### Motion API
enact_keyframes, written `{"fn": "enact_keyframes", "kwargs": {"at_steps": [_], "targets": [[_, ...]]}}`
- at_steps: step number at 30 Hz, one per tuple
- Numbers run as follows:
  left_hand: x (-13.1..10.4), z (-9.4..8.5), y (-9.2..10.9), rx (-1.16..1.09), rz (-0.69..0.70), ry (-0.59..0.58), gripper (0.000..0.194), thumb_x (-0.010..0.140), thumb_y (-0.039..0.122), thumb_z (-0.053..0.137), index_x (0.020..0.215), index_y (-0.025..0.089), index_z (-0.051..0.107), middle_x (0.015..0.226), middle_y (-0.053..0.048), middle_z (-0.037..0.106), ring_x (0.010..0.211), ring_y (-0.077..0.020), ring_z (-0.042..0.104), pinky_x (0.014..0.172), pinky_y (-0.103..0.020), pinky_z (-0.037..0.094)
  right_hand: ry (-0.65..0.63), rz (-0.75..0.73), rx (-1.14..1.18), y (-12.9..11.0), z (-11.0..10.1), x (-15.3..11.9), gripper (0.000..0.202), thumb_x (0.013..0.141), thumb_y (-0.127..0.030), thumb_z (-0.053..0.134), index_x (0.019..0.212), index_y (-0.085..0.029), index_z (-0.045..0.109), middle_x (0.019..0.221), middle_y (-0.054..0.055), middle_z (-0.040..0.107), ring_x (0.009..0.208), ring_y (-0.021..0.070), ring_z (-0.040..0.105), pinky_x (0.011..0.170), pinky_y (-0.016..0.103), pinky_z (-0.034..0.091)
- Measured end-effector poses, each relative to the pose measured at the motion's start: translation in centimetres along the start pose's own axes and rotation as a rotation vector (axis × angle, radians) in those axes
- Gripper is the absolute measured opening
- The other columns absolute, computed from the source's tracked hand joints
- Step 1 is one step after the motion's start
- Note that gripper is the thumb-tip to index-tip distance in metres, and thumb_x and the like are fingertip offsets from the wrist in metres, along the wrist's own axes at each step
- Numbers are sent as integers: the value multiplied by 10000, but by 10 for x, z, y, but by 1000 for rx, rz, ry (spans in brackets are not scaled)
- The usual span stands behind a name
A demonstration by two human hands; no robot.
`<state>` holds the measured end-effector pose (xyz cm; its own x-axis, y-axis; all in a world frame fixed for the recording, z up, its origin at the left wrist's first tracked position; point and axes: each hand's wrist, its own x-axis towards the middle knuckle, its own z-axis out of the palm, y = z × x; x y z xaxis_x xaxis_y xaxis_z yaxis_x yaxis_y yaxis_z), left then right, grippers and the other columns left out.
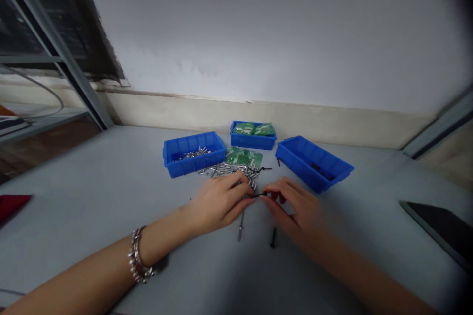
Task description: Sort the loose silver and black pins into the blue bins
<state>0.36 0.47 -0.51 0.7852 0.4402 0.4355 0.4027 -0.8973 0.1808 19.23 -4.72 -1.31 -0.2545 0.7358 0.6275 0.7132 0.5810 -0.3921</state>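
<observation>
My left hand (223, 199) is closed, thumb and fingers pinching one end of a thin black screw-like piece (259, 195). At its thicker end, my right hand (295, 206) pinches the same piece between thumb and forefinger. Whether a second small part sits on that end is too small to tell. Just behind my fingers lies a loose pile of thin silver metal pins (221, 169). One silver pin (241, 229) lies in front of my hands, and another black screw-like piece (273, 237) rests below my right hand.
A blue bin with silver pins (173, 170) stands left. Behind is a blue bin with green packets (253, 141); more green packets (244, 157) lie before it. A blue bin with dark pieces (305, 172) is right. A dark flat device (439, 229) lies far right, something red (13, 204) far left.
</observation>
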Motion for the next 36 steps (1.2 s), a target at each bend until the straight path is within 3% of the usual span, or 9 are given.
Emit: {"fn": "enact_keyframes", "kwargs": {"at_steps": [14, 20, 27, 36], "targets": [[1, -1, 3, 43, 33, 36, 252, 913, 246, 334, 902, 136, 560, 883, -74, 539, 728, -156, 522, 601, -271, 450, -38, 18, 8, 2, -2, 1, 93, 855, -260, 473, 818, -207, 540, 741, 19, 572, 684, 162, 569, 595, 271, 457], [1, 1, 2, 26, 27, 81, 249, 911, 233, 327, 926, 135, 556, 895, -81, 544, 777, -172, 529, 649, -293, 472, -54, 40, 43, 7, -4, 5, 95, 853, -263, 478, 894, -222, 554, 739, 12, 573, 663, 161, 568, 597, 281, 469], [3, 2, -1, 22, 10, 111, 233, 908, 212, 320, 919, 140, 541, 911, -82, 544, 789, -166, 541, 679, -298, 490, -142, 39, 119, 13, 0, 6, 125, 846, -244, 490, 943, -243, 569, 800, 28, 592, 695, 174, 583, 605, 290, 491], [7, -3, -6, -3, 39, 93, 196, 887, 200, 350, 903, 147, 538, 904, -78, 553, 734, -171, 542, 629, -311, 500, -167, 72, 140, 15, 3, 14, 113, 843, -209, 490, 923, -250, 559, 810, 23, 595, 696, 167, 589, 605, 288, 500]]}}
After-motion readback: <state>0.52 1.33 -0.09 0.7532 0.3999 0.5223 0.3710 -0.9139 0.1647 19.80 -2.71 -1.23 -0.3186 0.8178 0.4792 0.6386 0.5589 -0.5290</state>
